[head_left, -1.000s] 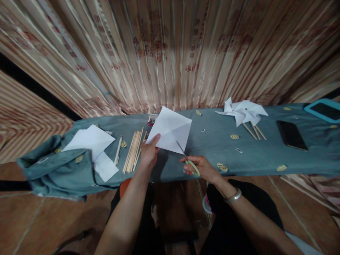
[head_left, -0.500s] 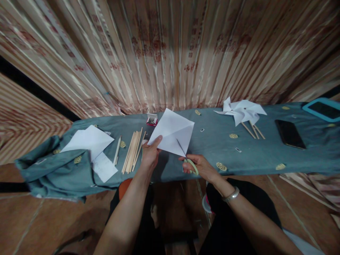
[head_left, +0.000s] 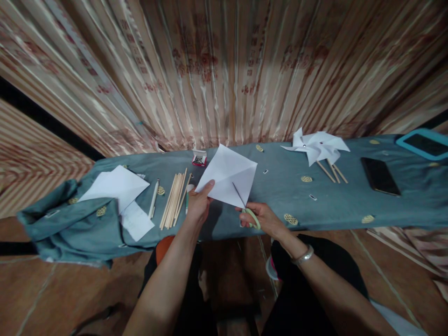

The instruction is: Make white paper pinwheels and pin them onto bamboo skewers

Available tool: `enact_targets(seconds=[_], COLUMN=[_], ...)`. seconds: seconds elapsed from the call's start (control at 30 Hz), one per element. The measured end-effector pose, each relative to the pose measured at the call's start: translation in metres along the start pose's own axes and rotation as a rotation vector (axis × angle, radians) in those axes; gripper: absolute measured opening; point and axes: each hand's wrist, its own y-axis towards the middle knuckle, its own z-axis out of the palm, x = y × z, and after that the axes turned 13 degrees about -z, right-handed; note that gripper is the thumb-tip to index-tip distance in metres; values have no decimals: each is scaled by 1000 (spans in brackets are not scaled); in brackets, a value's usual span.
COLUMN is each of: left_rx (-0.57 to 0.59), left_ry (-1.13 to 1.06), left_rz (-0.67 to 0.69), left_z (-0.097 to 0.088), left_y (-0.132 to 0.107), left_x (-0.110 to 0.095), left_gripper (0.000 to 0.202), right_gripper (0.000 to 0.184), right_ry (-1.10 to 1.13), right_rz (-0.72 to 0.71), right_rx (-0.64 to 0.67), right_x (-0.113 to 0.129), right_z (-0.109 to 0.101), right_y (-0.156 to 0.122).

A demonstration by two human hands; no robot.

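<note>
A square sheet of white paper (head_left: 229,170) with diagonal creases is held above the table, its left corner pinched in my left hand (head_left: 200,199). My right hand (head_left: 262,217) grips the light green handles of a pair of scissors (head_left: 251,217). One dark blade lies across the paper from its near corner toward the middle, along a crease. The other blade is hidden, apparently beneath the sheet.
Left of the paper lie wooden sticks (head_left: 174,198), a white pen (head_left: 154,198), more white paper (head_left: 121,182) and a small red box of pins (head_left: 199,158). Paper pinwheels (head_left: 324,145), a black phone (head_left: 380,176) and a blue-framed tablet (head_left: 427,143) rest rightward on the green cloth (head_left: 280,186).
Both hands, the paper and the scissors keep nearly the same pose. The whole view has shifted very slightly.
</note>
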Motion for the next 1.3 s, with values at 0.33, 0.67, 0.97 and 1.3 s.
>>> enact_targets(seconds=[0.33,0.67,0.97,1.3], left_rx=[-22,-14,-15,-49], left_ry=[-3,8,2,-53], left_rz=[-16,-14,-16,49], left_z=[2,3,3,-2], left_y=[-2,-3,-4,2], left_x=[0,0,1,-11], left_gripper=[38,42,40,28], right_gripper=[55,53,54,54], right_ry=[5,-8,-25,-91], right_rz=[-10,-8,-30,20], right_rx=[-27,-35,-53,174], right_x=[1,3,3,21], right_z=[2,3,5,-8], right_y=[0,0,1,-7])
